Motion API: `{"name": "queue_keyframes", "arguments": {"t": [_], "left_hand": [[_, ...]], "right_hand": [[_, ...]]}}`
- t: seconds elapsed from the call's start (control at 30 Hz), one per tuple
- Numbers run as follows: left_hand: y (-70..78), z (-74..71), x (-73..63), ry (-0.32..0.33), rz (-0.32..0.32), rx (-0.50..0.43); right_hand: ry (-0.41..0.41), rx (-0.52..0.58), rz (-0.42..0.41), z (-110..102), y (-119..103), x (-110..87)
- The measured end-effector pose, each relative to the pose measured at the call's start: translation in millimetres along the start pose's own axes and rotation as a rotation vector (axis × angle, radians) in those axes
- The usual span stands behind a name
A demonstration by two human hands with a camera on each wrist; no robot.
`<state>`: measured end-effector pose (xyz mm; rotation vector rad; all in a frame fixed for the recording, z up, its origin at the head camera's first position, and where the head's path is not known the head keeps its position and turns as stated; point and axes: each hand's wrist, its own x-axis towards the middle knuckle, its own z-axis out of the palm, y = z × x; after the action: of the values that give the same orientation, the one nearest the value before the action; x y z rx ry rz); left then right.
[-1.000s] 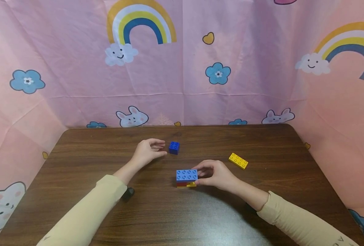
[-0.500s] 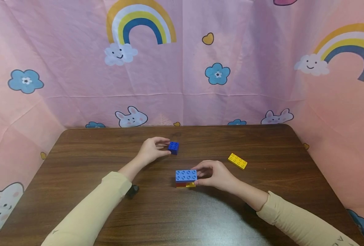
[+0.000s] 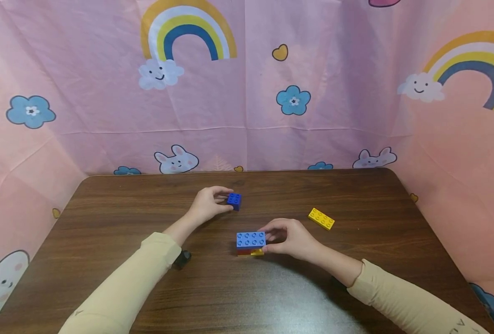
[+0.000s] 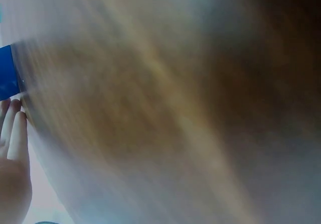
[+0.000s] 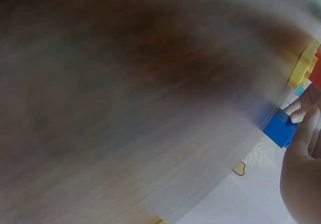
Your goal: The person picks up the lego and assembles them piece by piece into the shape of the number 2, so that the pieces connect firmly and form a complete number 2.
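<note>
In the head view, my left hand (image 3: 208, 204) pinches a small dark blue building brick (image 3: 234, 201) from its left side, thumb in front and index finger behind. The left wrist view shows a blue face of that brick (image 4: 7, 73) beyond the fingers. My right hand (image 3: 294, 239) grips the right end of a stack of building bricks, its thumb at the near side. The stack has a light blue eight-stud brick (image 3: 251, 240) on top, with a red brick (image 3: 243, 252) and a yellow brick (image 3: 257, 252) below. Its far side is hidden.
A loose yellow eight-stud brick (image 3: 321, 219) lies on the brown wooden table (image 3: 146, 199), right of and beyond the stack. Pink cloth (image 3: 213, 106) printed with rainbows and rabbits hangs around the table's back and sides. A small black object (image 3: 183, 259) shows beside the left cuff.
My left hand has moved right to the dark blue brick, and its thumb and index finger have come around it. The right hand stays on the stack.
</note>
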<state>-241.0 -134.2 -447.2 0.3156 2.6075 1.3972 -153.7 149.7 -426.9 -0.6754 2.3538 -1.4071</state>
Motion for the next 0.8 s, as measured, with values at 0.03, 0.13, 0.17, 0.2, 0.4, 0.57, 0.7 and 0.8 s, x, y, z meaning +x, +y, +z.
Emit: {"name": "queue_keyframes", "arguments": {"t": [0.03,0.13,0.17,0.2,0.4,0.57,0.7,0.8], "left_hand": [[-0.5,0.2,0.3,0.0,0.002,0.002],[-1.9,0.7,1.0,0.002,0.013,0.015],[-2.0,0.8,1.2,0.002,0.013,0.015],[-2.0,0.9,1.1,0.002,0.014,0.017],[-0.1,0.4,-1.2,0.005,0.008,0.017],[-1.2,1.1,-0.6,0.008,0.023,0.03],[-1.7,1.5,-1.1,0.003,0.023,0.03],[-1.6,1.7,-1.5,0.001,0.023,0.038]], "right_hand": [[0.0,-0.001,-0.001,0.1,-0.2,-0.1],[0.002,-0.002,-0.001,0.2,-0.5,-0.4],[0.002,-0.002,-0.001,0.2,-0.5,-0.5],[0.002,-0.002,0.0,0.3,-0.6,-0.6],[0.003,-0.002,0.001,0.6,-0.8,-0.3],[0.003,-0.005,0.001,0.6,-0.9,-0.2],[0.0,-0.009,0.007,0.4,-1.2,0.3],[-0.001,-0.011,0.01,0.2,-1.1,0.6]]}}
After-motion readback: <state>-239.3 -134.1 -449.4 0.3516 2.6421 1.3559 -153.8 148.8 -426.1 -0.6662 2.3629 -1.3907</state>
